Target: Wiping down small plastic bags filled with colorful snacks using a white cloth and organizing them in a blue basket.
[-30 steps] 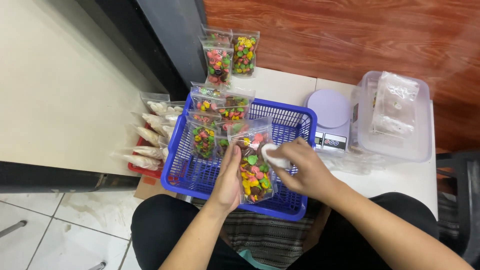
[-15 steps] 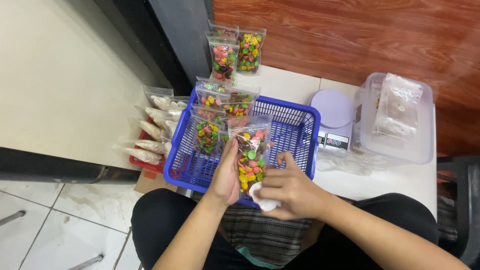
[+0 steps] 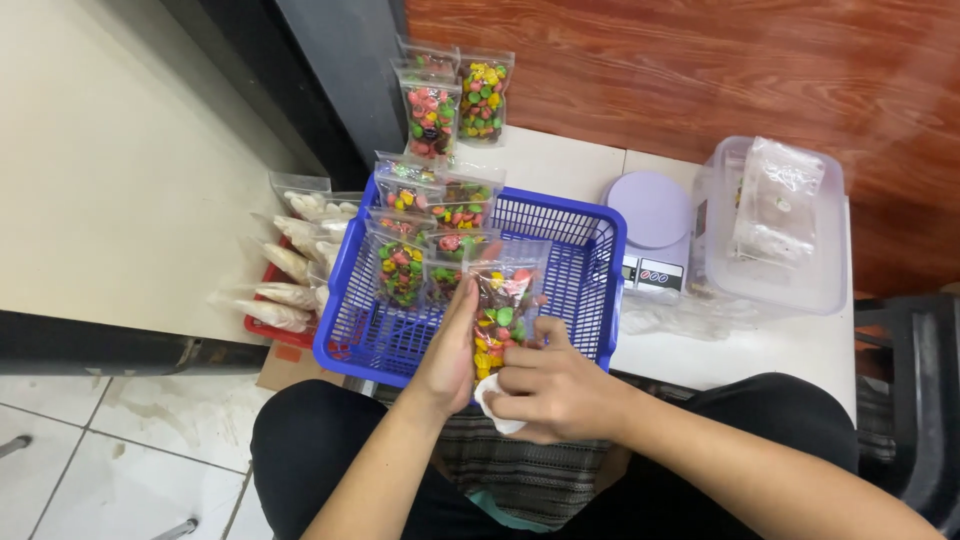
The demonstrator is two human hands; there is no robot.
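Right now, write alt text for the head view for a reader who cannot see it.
Both hands, left hand and right hand, hold a clear bag of colourful candy over a blue basket with more filled bags inside. A small white piece sits under the right hand; a scale and a clear tub stand beside the basket.

Both forearms come up from the lower edge, from about 6 o'clock, and they meet near the middle. The left hand [image 3: 452,350] stands on its edge, fingers straight and pointing to 12 o'clock. The right hand [image 3: 555,385] is at 3 o'clock of it, fingers curled inward, pinching toward 10 o'clock.
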